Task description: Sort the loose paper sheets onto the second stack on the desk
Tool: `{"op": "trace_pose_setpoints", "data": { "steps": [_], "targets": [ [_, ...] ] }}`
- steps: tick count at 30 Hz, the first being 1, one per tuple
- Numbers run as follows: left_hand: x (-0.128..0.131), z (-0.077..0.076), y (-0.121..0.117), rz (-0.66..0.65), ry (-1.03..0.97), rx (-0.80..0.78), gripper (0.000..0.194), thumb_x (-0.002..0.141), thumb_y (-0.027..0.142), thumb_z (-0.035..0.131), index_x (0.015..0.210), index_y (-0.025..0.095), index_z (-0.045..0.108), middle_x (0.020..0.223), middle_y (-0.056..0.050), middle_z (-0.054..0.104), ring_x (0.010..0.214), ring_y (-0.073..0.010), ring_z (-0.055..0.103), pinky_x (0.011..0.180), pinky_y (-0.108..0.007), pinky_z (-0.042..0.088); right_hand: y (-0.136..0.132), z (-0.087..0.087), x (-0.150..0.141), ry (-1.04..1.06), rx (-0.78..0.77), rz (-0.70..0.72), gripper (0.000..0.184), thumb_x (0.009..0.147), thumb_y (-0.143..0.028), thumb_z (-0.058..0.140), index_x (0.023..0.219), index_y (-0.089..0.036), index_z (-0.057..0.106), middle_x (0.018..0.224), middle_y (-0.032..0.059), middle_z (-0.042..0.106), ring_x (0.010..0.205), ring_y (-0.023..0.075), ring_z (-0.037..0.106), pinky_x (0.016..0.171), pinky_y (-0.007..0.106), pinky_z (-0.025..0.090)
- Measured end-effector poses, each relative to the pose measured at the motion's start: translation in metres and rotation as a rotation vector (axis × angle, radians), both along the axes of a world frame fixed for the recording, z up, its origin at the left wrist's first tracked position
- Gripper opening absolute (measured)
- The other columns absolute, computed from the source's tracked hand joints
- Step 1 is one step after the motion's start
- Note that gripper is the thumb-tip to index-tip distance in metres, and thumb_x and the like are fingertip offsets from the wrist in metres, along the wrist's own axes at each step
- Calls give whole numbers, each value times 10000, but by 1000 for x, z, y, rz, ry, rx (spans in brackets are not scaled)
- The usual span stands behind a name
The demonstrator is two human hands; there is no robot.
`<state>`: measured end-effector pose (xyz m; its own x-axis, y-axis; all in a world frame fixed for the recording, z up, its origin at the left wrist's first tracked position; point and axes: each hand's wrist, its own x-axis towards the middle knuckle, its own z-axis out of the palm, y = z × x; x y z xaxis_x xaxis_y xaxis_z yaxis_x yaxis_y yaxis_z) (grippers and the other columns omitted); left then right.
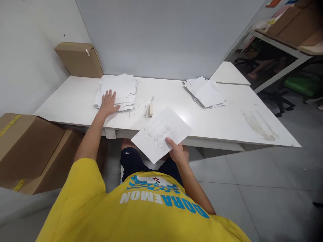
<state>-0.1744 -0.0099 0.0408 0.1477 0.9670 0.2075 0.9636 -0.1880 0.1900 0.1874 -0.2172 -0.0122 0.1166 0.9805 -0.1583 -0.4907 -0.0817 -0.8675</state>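
You have one left hand (109,103), one right hand (177,153) and one printed sheet (161,135); one white desk (234,114) before you bears two paper piles (118,86), one small beige object (151,110) and one cardboard box (78,61).

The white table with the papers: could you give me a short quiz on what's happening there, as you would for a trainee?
1. Which hand holds the printed sheet?
2. True or false: viewed left to right, the small beige object lies between the left paper pile and the right paper pile.
3. The left hand is nearest to: A, a cardboard box; B, the left paper pile; C, the right paper pile.

Key: 1, the right hand; 2, true; 3, B.
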Motion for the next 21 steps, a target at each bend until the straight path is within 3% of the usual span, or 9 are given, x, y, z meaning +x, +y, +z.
{"op": "trace_pose_setpoints", "data": {
  "steps": [3, 6, 11, 17, 21],
  "targets": [
    [-14, -8, 10, -104, 135, -1, 698, 915, 430, 482, 1500, 70, 365, 1591, -211, 305, 1468, -380, 263, 1182, -537, 206, -4, -15, 7, -2, -28, -96, 757, 635, -403, 843, 1329, -264, 574, 1315, 72, 660, 1253, 290, 592, 1097, 476, 456],
    [-15, -17, -6, -192, 140, 116, 519, 920, 316, 462, 1388, 102, 529, 1470, -199, 493, 1341, -351, 442, 1109, -511, 335, -9, -26, 10, 18, -74, -134, 738, 630, -398, 842, 1308, -247, 593, 1341, 84, 642, 1264, 294, 583, 1103, 487, 445],
    [-3, -24, -34, -123, 46, 213, 410, 941, 236, 383, 1233, 137, 653, 1249, -146, 675, 1178, -293, 587, 1036, -470, 425, -11, -26, 7, 42, -119, -89, 716, 600, -402, 856, 1255, -221, 632, 1298, 99, 669, 1249, 308, 589, 1114, 503, 426],
    [9, -22, -53, -195, 71, 145, 464, 973, 368, 387, 1332, 162, 596, 1428, -108, 569, 1350, -271, 483, 1142, -435, 344, -7, -23, -4, 56, -113, -43, 736, 615, -403, 852, 1289, -229, 613, 1305, 96, 666, 1229, 313, 602, 1094, 495, 446],
    [7, -19, -54, -92, 152, 51, 622, 981, 425, 365, 1500, 84, 387, 1595, -153, 331, 1489, -323, 269, 1193, -473, 253, -6, -33, -7, 73, -115, -2, 731, 652, -396, 835, 1324, -242, 590, 1339, 83, 646, 1242, 308, 596, 1083, 483, 465]
  ]
}}
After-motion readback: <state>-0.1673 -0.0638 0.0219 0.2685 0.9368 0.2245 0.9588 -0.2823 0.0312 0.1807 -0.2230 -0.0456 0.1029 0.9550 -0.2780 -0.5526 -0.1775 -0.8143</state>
